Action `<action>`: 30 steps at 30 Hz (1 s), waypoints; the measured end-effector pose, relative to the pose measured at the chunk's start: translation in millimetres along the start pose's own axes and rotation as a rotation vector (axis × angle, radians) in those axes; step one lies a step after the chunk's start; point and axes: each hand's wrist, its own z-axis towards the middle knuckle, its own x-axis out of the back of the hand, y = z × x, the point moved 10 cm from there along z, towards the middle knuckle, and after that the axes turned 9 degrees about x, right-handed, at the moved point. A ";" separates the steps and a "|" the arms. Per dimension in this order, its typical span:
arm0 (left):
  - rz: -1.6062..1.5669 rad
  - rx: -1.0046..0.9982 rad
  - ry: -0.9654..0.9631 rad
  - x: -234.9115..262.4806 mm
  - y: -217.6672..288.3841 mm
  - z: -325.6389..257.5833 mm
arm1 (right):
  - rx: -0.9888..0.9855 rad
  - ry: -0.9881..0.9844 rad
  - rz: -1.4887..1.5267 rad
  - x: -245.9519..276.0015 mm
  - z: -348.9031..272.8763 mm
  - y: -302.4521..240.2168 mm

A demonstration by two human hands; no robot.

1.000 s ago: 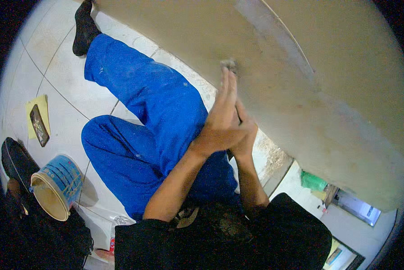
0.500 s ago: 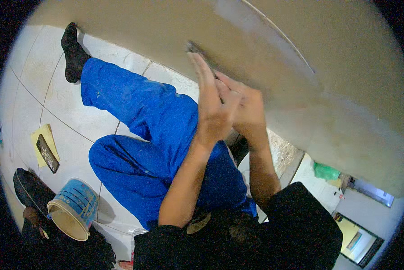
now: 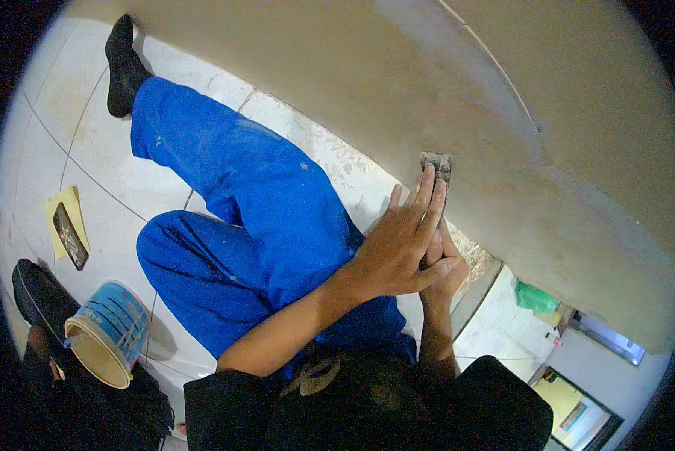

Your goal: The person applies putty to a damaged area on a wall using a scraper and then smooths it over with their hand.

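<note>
A flat, narrow, grey-smeared blade tool (image 3: pixel 436 161) lies against the lower part of the beige wall (image 3: pixel 397 98); its exact kind is not clear. My right hand (image 3: pixel 448 278) is closed round its lower end, partly hidden behind my left. Over it lies my left hand (image 3: pixel 397 244), with fingers stretched out and two fingertips flat on the tool. The left thumb crosses over the right hand. Paler, smoothed patches show on the wall around and above the tool.
My legs in blue trousers (image 3: pixel 270 173) stretch over the white tiled floor (image 3: pixel 74 128). To the left are a blue-and-white bucket (image 3: pixel 112 323) and a phone (image 3: pixel 69 236) on yellow paper (image 3: pixel 54 203). Another person in dark clothes (image 3: pixel 89 406) sits beside the bucket. A green bag (image 3: pixel 534 297) lies to the right.
Both hands and the tool have moved right and down along the wall. My left hand has spread its fingers over the tool. The view has shifted slightly.
</note>
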 end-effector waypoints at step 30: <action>-0.013 0.024 0.206 20.1 -2.5 11.9 | 0.417 -0.054 0.212 -7.6 9.6 -31.4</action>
